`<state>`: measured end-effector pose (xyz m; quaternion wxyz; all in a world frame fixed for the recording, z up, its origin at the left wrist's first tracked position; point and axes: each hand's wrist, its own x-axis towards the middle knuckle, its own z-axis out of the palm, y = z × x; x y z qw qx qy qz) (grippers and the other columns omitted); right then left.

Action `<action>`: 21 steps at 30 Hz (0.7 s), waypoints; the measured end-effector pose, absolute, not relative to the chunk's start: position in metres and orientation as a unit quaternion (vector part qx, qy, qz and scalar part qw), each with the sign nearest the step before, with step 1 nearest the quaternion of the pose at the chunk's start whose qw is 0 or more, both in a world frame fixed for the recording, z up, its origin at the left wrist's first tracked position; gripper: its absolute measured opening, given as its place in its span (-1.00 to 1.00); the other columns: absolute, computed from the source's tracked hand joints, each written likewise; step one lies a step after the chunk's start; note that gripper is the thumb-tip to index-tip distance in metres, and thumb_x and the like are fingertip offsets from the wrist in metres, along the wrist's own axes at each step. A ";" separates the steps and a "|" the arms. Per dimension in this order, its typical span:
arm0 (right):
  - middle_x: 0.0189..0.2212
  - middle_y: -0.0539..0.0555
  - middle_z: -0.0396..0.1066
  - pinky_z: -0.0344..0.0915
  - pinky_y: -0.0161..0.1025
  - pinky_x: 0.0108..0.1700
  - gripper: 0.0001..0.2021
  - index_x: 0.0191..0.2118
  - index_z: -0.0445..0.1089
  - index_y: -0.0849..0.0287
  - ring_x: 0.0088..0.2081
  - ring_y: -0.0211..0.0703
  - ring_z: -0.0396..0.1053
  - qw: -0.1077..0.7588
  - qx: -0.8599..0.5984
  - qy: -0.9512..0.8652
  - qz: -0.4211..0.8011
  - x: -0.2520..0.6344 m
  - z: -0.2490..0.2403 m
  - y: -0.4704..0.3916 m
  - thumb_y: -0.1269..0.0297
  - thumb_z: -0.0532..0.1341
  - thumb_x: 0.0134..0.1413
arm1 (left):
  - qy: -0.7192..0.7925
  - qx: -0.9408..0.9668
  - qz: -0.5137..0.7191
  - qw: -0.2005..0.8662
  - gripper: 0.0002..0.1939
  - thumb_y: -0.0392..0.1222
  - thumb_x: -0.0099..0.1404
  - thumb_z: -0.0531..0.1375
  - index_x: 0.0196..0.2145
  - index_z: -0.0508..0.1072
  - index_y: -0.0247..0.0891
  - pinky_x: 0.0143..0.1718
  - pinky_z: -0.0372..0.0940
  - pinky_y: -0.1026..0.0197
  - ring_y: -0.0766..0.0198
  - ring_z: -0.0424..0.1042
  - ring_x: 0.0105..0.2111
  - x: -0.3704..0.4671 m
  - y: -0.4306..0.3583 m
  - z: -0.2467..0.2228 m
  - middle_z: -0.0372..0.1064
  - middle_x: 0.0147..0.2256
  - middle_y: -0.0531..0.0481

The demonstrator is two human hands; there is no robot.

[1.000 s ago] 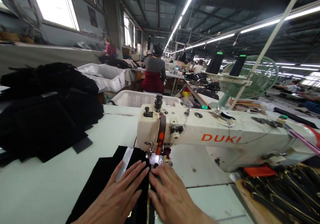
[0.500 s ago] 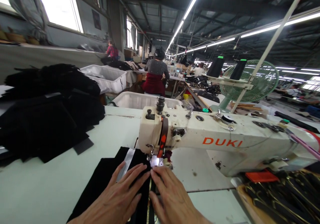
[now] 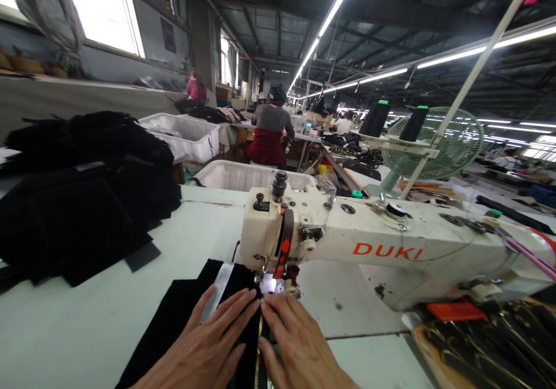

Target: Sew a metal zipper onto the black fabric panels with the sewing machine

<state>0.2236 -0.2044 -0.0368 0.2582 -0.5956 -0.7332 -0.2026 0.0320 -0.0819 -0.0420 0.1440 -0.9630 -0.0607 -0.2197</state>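
both wrists are cut off by the bottom edge of the frame, and the needle is hard to see behind a bright light under the sewing machine [image 3: 347, 244]. two white bins sit higher up: one bin [image 3: 247, 175] just behind the machine, another bin [image 3: 185, 134] at upper left — what is inside cannot be seen. the black cloth [image 3: 182, 314] lies at bottom middle. the left hand [image 3: 204, 348] rests flat on it, fingers spread, and the right hand [image 3: 295, 348] lies flat just beside — a gold zipper [image 3: 259, 348] runs between them.
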 end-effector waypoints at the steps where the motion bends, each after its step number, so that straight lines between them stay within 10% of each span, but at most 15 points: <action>1: 0.03 0.13 0.50 0.54 -0.16 -0.01 -0.60 0.08 0.43 0.30 0.01 -0.01 0.51 0.256 -0.595 -0.734 -0.206 0.224 -0.038 -0.204 0.16 0.00 0.40 | -0.061 -0.963 -0.222 0.139 -0.47 -0.24 0.44 0.03 0.32 0.17 -0.33 0.31 -0.07 -0.05 0.19 0.24 0.24 0.032 -0.081 -0.042 0.19 0.27 -0.06; 9: 0.02 0.16 0.51 0.57 -0.14 -0.07 -0.59 0.06 0.44 0.32 -0.03 0.03 0.54 0.240 -0.576 -0.742 -0.247 0.232 -0.045 -0.191 0.21 -0.05 0.41 | -0.079 -0.961 -0.211 0.163 -0.48 -0.23 0.36 0.09 0.27 0.26 -0.28 0.08 0.38 -0.04 0.08 0.38 0.14 0.037 -0.075 -0.033 0.31 0.20 -0.04; 21: 0.11 0.16 0.44 0.54 -0.11 -0.01 -0.58 0.13 0.41 0.28 0.05 0.07 0.49 0.227 -0.615 -0.722 -0.222 0.232 -0.058 -0.187 0.18 -0.02 0.40 | -0.070 -0.962 -0.224 0.141 -0.50 -0.24 0.38 0.06 0.26 0.27 -0.29 0.20 0.23 -0.10 0.08 0.35 0.16 0.041 -0.071 -0.031 0.35 0.17 -0.09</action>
